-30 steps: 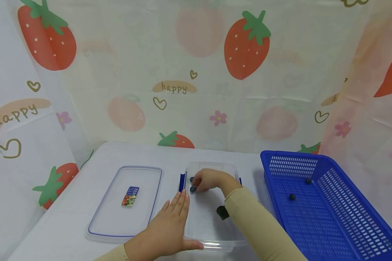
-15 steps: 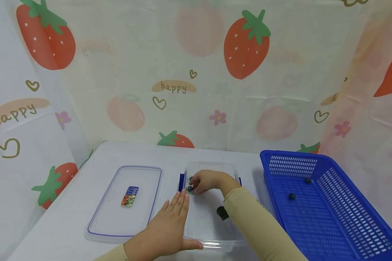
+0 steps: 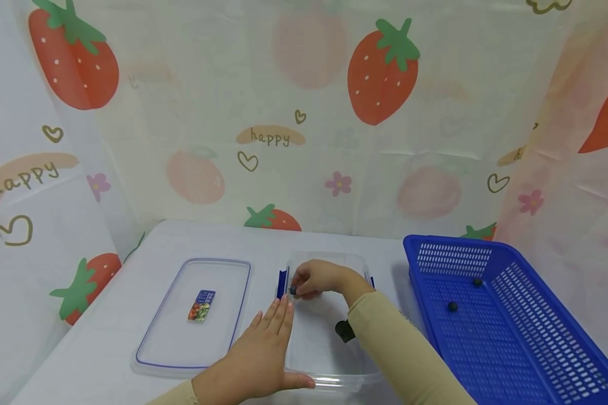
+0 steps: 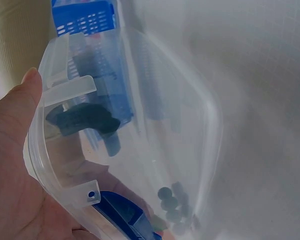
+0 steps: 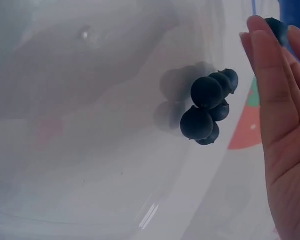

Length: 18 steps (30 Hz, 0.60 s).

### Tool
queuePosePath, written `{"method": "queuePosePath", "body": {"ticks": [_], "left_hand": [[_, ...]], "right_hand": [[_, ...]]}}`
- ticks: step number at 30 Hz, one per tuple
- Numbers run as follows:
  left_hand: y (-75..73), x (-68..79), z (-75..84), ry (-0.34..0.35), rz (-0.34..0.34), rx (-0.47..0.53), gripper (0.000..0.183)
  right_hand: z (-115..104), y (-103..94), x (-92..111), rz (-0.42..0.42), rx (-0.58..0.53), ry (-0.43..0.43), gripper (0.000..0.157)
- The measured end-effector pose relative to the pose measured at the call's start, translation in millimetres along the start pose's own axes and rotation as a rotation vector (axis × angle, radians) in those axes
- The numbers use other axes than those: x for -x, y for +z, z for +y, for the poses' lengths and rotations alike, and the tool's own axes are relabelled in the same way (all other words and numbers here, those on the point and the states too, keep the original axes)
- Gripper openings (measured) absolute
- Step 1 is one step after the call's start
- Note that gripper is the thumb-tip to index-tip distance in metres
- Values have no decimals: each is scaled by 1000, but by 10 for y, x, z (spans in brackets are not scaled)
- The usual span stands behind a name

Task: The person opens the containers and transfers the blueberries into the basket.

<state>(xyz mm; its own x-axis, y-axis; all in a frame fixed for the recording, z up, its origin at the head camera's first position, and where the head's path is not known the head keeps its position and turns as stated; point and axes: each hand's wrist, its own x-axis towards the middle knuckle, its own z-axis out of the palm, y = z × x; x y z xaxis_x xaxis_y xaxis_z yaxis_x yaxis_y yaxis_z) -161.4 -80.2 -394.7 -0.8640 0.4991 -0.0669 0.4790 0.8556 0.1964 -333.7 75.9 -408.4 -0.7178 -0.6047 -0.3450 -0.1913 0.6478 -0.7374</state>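
My right hand (image 3: 324,278) is over the left side of a clear plastic food box (image 3: 342,381), pinching a blueberry (image 5: 276,31) between thumb and fingertips. Several more blueberries (image 5: 207,92) lie clustered inside the box in the right wrist view; in the head view the right hand hides them. The left hand (image 3: 255,357) lies against the box's near left corner. Its fingers extend straight along the left side, while the thumb reaches over the front rim. A blue side latch (image 4: 122,212) hangs unfastened on the box near this hand.
A translucent lid (image 3: 169,343) with a blue seal and a printed label (image 3: 201,305) lies on the table to the left. To the right stands a blue perforated basket (image 3: 552,270) containing two blueberries (image 3: 453,306). A dark piece (image 3: 344,331) shows beside the right sleeve.
My right hand's fingertips have shifted slightly left and closed on a blueberry by the box's left wall. The other blueberry seen behind it is now hidden. My left hand has stayed put.
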Motion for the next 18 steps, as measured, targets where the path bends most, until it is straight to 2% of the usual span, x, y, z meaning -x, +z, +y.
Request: {"method": "queuePosePath", "body": {"ticks": [5, 11, 18], "left_hand": [[-13, 6, 9, -5, -11, 8, 121], [-11, 3, 8, -11, -12, 13, 119], [3, -8, 8, -17, -12, -1, 122]], "right_hand": [[-47, -1, 1, 37, -34, -2, 4], [-107, -18, 23, 42, -82, -16, 6], [-126, -164, 103, 102, -72, -68, 9]]}}
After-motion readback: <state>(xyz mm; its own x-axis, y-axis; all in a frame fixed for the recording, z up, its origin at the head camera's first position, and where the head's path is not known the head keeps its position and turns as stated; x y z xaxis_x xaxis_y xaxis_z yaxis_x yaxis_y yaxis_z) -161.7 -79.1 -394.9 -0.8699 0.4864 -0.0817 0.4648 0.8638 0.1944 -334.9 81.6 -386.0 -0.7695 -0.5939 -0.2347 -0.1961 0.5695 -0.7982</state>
